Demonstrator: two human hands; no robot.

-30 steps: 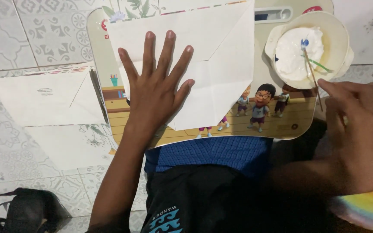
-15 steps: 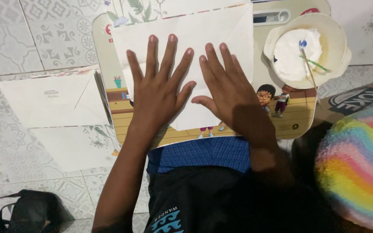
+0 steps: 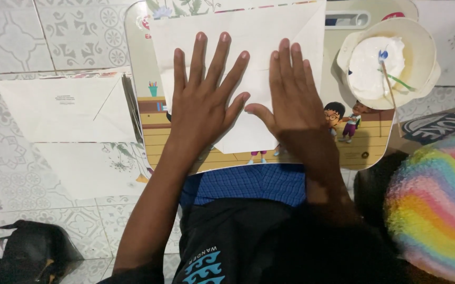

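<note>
Right hand (image 3: 296,105) has come off the area by the glue bowl (image 3: 388,60) and now lies flat, fingers spread, on the folded white paper (image 3: 248,39) beside my left hand (image 3: 204,100), also spread flat. Paper rests on the cartoon-printed lap worktop (image 3: 364,150). I judge the fold is being pressed down.

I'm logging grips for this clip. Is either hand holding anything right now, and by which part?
Nothing is gripped. The left hand and right hand lie flat, fingers spread, pressing on the middle of the white paper envelope.
</note>
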